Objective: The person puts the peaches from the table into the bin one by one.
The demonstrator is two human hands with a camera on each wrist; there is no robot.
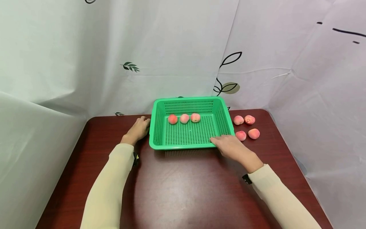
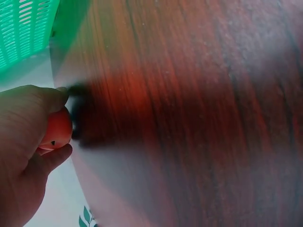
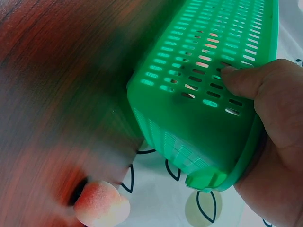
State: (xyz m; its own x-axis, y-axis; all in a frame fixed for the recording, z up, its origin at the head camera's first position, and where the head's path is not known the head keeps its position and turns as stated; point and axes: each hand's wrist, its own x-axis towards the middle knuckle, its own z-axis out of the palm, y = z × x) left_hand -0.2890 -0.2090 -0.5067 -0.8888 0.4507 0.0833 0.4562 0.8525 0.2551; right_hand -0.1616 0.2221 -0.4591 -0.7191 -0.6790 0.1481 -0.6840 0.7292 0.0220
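My left hand (image 1: 138,129) is beside the left wall of the green basket (image 1: 183,146). In the left wrist view, that hand (image 2: 21,142) pinches a red peach (image 2: 60,127) between thumb and fingers; the head view hides this fruit. The right hand (image 1: 233,149) grips the basket's near right corner, and the right wrist view shows its thumb on the perforated wall (image 3: 184,116). Three peaches lie in a row inside: a redder one (image 1: 172,119), a pale one (image 1: 184,118) and another pale one (image 1: 195,117).
Several peaches are on the dark red table (image 1: 183,190) just right of the basket, among them a near one (image 1: 254,133) and a far one (image 1: 250,120). White patterned cloth (image 1: 177,47) hangs behind the table and along both sides.
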